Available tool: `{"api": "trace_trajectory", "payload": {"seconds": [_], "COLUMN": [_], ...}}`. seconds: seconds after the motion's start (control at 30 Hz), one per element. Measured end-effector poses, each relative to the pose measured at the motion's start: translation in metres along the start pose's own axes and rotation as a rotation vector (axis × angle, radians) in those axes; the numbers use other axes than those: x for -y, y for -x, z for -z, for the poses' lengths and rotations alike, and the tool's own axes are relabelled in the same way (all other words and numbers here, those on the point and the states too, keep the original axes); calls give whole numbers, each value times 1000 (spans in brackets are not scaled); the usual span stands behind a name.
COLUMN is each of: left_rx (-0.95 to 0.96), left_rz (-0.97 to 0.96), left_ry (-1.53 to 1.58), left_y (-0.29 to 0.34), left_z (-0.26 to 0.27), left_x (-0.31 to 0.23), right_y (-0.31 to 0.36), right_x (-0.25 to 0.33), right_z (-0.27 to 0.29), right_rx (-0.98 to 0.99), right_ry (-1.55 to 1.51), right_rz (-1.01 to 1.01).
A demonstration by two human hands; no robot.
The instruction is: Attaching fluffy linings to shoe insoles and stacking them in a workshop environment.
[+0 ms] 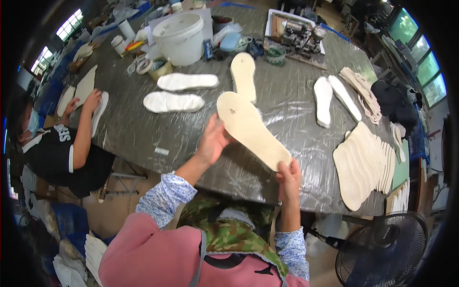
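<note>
A cream-coloured insole (251,131) is held up in front of me, slanting from upper left to lower right, with a small dark mark near its wide far end. My left hand (213,139) grips its left edge, the fingers partly hidden underneath. At the near narrow end my right hand (289,178) pinches the insole between thumb and fingers. Just beyond it, a second cream insole (244,74) lies on the table. To the left rest two white insoles, one (187,81) behind the other (173,102).
On the dark plastic-covered table (129,129), a stack of cream insoles (358,165) and two white insoles (323,101) lie right. A white bucket (179,40) and a metal device (301,36) stand far back. A co-worker (57,148) handles insoles at left. A black fan (382,248) stands near right.
</note>
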State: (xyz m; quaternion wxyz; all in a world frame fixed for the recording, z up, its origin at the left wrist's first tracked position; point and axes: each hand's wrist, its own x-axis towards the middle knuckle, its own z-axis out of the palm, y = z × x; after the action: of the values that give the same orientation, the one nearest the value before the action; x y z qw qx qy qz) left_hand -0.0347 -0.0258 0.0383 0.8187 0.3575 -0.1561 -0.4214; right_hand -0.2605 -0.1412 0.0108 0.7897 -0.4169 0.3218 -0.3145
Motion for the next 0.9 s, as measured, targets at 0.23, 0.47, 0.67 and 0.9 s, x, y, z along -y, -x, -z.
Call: {"api": "trace_trajectory", "payload": {"seconds": [0.23,0.47,0.67,0.9], "left_rx": [-64,-258,-134,414], "left_rz": [-175,-136,-599,-621], "left_ry": [-345,-1242,-1720,-1486], "left_y": [-151,-286,-242,-176], "left_z": [0,93,43,-51], "left_x": [-11,-24,1,40], "right_y": [-76,-218,-238,-156], "right_x": [14,85,92,67], "right_z": [-40,59,93,69], "right_rx": [222,-460,-570,-268], "right_ry": [257,1325,1532,1392], "right_rz": [184,774,421,465]}}
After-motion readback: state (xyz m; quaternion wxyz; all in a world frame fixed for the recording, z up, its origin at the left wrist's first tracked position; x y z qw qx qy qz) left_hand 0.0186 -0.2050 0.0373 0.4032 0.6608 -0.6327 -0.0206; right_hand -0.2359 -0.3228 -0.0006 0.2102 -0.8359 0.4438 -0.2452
